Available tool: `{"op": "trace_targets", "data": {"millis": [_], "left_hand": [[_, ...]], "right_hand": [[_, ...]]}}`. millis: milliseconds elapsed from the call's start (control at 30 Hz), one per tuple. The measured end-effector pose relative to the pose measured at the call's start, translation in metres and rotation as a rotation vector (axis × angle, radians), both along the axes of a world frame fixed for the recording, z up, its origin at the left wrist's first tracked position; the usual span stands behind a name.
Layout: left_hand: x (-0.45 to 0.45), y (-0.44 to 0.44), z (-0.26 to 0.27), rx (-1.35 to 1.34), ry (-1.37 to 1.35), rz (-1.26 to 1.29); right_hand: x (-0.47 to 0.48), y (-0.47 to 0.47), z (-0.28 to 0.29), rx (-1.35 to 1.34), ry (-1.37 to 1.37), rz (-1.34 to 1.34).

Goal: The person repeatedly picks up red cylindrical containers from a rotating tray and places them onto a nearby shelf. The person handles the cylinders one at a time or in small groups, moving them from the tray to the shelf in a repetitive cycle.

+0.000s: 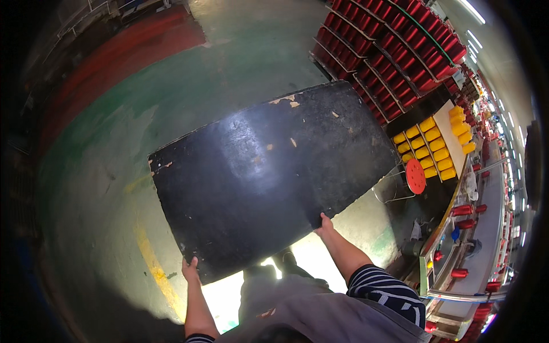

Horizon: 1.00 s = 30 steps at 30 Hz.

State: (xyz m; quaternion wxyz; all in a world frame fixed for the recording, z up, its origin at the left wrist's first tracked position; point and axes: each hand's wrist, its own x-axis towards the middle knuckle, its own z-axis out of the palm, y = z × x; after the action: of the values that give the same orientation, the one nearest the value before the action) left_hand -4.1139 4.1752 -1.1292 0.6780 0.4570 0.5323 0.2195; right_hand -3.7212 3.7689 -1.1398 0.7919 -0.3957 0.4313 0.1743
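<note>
A large black board (257, 180) with chipped edges and worn patches spans the middle of the view, in front of my body. My left hand (191, 270) grips its near left corner, the thumb on top. On the near long edge, further right, my right hand (325, 225) holds the board, also with the thumb on top. The fingers beneath the board are hidden.
Stacked layers of red thread cones (386, 55) stand beyond the board's far right corner. Right of the board are a red stool (415, 176), yellow cones (429, 148) and a long machine with red cones (460, 273). A yellow line (156, 270) marks the green floor.
</note>
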Motion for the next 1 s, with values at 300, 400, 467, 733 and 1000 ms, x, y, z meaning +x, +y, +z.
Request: {"op": "trace_targets", "data": {"millis": [300, 400, 467, 733, 1000], "left_hand": [[0.008, -0.011, 0.000, 0.023, 0.158, 0.013], [-0.006, -0.031, 0.008, 0.213, 0.251, 0.031], [-0.026, -0.065, 0.025, 0.334, 0.373, 0.040], [-0.213, -0.322, 0.179, -0.100, 0.147, 0.428], [-0.404, -0.460, 0.274, 0.276, 0.204, 1.062]], "right_hand": [[0.017, 0.009, 0.045, 0.022, -0.041, 0.227], [0.016, 0.001, 0.047, 0.087, -0.105, 0.367], [0.011, -0.007, 0.043, 0.103, -0.153, 0.466], [-0.146, 0.010, 0.040, 0.204, -0.026, 1.471], [-0.380, 0.105, 0.150, 0.148, -0.670, 2.449]]}}
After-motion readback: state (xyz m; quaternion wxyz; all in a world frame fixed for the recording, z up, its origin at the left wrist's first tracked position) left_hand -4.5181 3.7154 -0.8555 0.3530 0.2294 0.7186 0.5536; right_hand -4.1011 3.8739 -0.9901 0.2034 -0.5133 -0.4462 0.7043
